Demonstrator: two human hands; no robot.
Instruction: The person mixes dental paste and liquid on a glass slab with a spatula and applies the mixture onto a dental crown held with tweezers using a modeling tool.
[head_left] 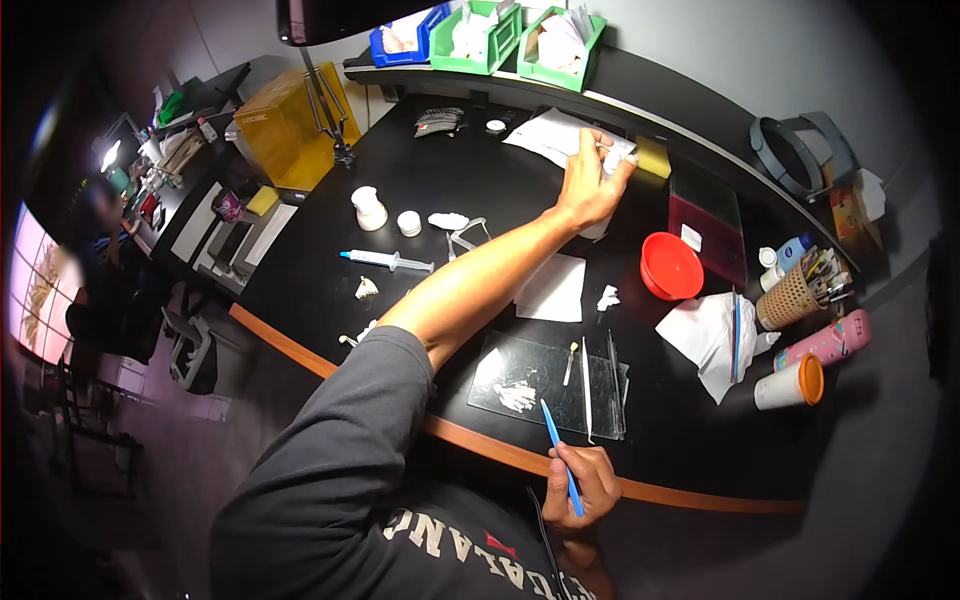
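Pinching a blue tool (550, 424) midway, seemingly for control, the right hand (583, 482) is pointing it at the glass plate (500, 360) while the left hand (590, 185), fingers curled, is clasping a white item (617, 160).

The person wears a soft, dark grey cloth T-shirt (370, 470). Big, blocky cream letters (437, 538) run in a line across its front, with A, L, N and G among them. A small red patch (500, 544) sits right beside these letters. On the left-arm side of the red patch, a wide, short grey sleeve (335, 430) has a plain edge and ends near the elbow. Beyond that sleeve, the left forearm (500, 272) and left hand (597, 182) are bare. The right hand (588, 484) is bare too. Near the red patch is a thin black cord (537, 512).
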